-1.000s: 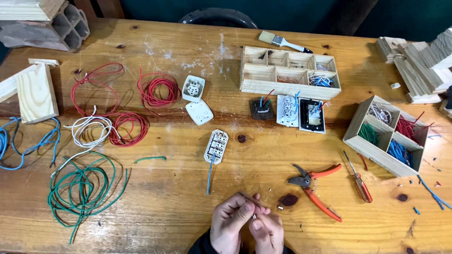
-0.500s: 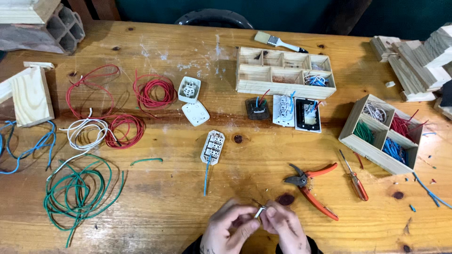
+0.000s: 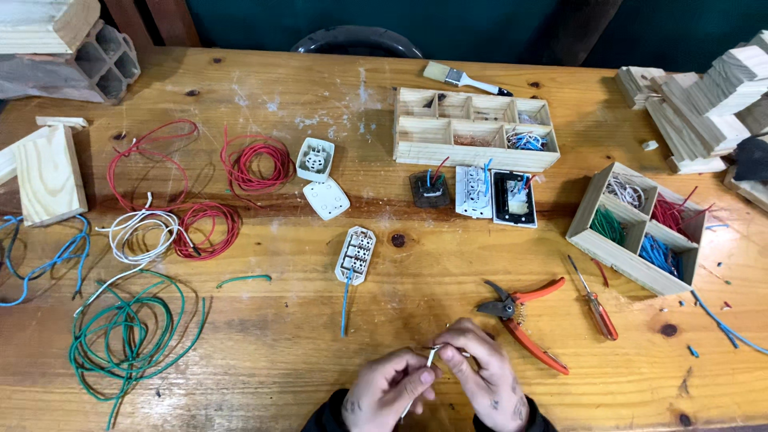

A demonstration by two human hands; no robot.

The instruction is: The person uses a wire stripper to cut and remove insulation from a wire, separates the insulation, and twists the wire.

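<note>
Both hands low at six o'clock on the desk (image 3: pixel 320 376): left hand (image 3: pixel 388 392) and right hand (image 3: pixel 484 384) pinch a short white wire (image 3: pixel 430 360) between their fingers, orange-handled pliers (image 3: pixel 524 320) just at two o'clock

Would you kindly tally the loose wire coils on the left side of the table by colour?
Red coils: 3
White coil: 1
Green coil: 1
Blue coil: 1
Total: 6
</note>
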